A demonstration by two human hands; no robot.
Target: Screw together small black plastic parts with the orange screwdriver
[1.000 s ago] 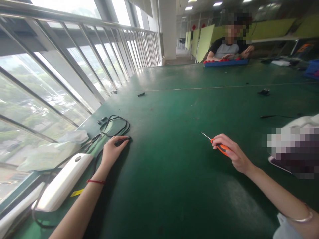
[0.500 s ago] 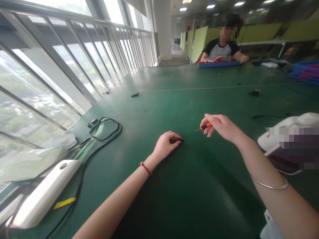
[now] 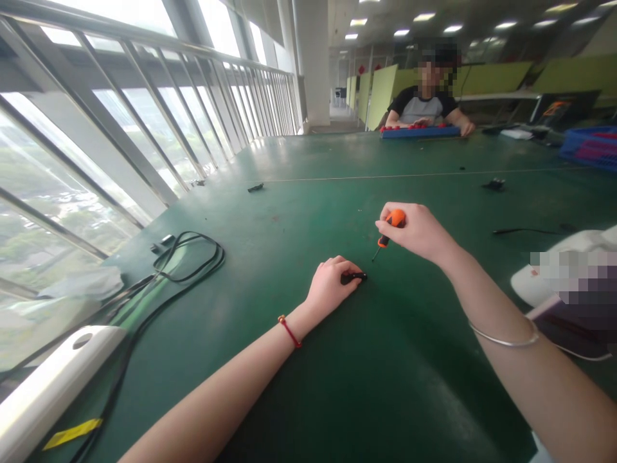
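Note:
My left hand (image 3: pixel 332 286) rests on the green table (image 3: pixel 308 386) with its fingers pinched round a small black part (image 3: pixel 354 278) that pokes out to the right. My right hand (image 3: pixel 417 230) is closed on an orange-handled screwdriver (image 3: pixel 389 230), held nearly upright. Its thin tip points down and left, a short way above and right of the black part. A red cord sits on my left wrist and a silver bangle on my right forearm.
A looped black cable (image 3: pixel 186 260) and a white device (image 3: pixel 48 386) lie at the left near the window rail. Small black bits (image 3: pixel 255 188) are scattered further back. A white object (image 3: pixel 554 273) is at the right. A person (image 3: pixel 424 106) sits at the far end behind a blue tray (image 3: pixel 419 132).
My left hand carried the black part from beside the cable to the table's middle. My right hand lifted the screwdriver from lying low to nearly upright above the part.

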